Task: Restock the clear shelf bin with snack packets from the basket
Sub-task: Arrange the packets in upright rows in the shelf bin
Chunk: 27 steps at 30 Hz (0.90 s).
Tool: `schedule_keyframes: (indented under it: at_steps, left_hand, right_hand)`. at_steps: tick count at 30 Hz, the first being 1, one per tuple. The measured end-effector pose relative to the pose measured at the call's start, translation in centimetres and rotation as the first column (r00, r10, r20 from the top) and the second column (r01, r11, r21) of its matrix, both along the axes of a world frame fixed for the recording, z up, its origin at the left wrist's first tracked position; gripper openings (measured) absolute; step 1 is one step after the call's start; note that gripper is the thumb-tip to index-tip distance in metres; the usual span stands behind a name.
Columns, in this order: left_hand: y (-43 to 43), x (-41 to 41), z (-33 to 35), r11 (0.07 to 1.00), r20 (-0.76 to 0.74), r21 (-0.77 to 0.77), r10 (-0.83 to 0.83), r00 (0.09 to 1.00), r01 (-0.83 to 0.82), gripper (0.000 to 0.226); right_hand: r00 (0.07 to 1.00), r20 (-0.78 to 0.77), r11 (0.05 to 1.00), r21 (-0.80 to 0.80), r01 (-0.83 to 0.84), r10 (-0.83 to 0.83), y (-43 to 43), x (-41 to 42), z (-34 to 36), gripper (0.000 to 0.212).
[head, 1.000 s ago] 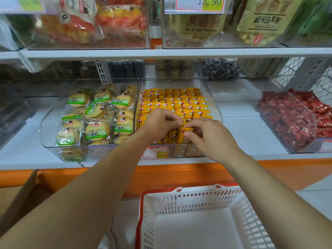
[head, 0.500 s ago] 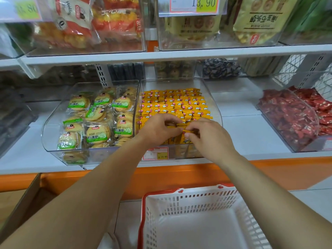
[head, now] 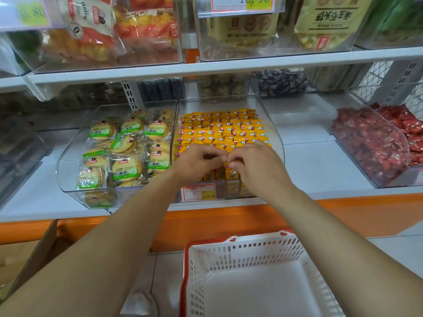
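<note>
Yellow snack packets (head: 219, 129) fill the clear shelf bin (head: 273, 124) in tight rows, standing on edge from the back wall to the front. Both hands reach into the front of this bin and meet over its nearest row. The right hand (head: 256, 165) has its thumb and fingers curled and pinches the top edge of one yellow packet (head: 231, 172) that stands upright in that row. The left hand (head: 196, 163) is curled too, with its fingers touching the same top edge; whether they actually grip the packet cannot be told. A price label (head: 198, 192) is fixed to the bin's front, just below the left wrist. The bin sits on a white shelf (head: 320, 165), touching a second clear bin (head: 68, 161) on its left that holds round biscuits in green-labelled wrappers (head: 127, 143). Well apart to the right is a bin of red packets (head: 370, 143). Below the forearms, a white basket with a red rim (head: 240, 241) stands on the floor, its white bottom showing.
</note>
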<state>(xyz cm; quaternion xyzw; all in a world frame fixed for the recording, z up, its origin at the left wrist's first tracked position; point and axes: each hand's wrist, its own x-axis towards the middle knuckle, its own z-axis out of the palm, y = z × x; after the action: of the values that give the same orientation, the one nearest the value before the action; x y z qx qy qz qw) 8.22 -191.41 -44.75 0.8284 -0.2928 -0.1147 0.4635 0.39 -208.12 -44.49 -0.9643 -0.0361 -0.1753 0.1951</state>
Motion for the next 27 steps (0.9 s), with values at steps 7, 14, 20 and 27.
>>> schedule_keyframes:
  at_steps: [7,14,20,27]
  left_hand:
    - [-0.8,-0.5,-0.8,0.991,0.146,0.128,0.020,0.989,-0.039,0.019]
    - [-1.9,-1.4,-1.1,0.975,0.299,0.197,0.041,0.953,-0.104,0.028]
    - [-2.6,-2.1,-0.3,0.920,0.334,0.359,0.029,0.942,-0.156,0.024]
    - [-1.4,-8.5,0.3,0.936,0.624,0.282,-0.013,0.781,-0.210,0.028]
  right_hand:
    - [0.986,-0.086,0.990,-0.001,0.144,-0.144,-0.8,-0.3,-1.7,0.005]
    - [0.990,-0.144,0.993,0.114,0.031,-0.015,-2.7,-1.1,-1.4,0.018]
    - [0.997,-0.057,0.998,0.036,0.045,-0.043,-2.3,-2.8,-2.5,0.025]
    - [1.000,-0.005,0.999,0.036,0.026,-0.026,-3.1,-7.6,-2.9,0.018]
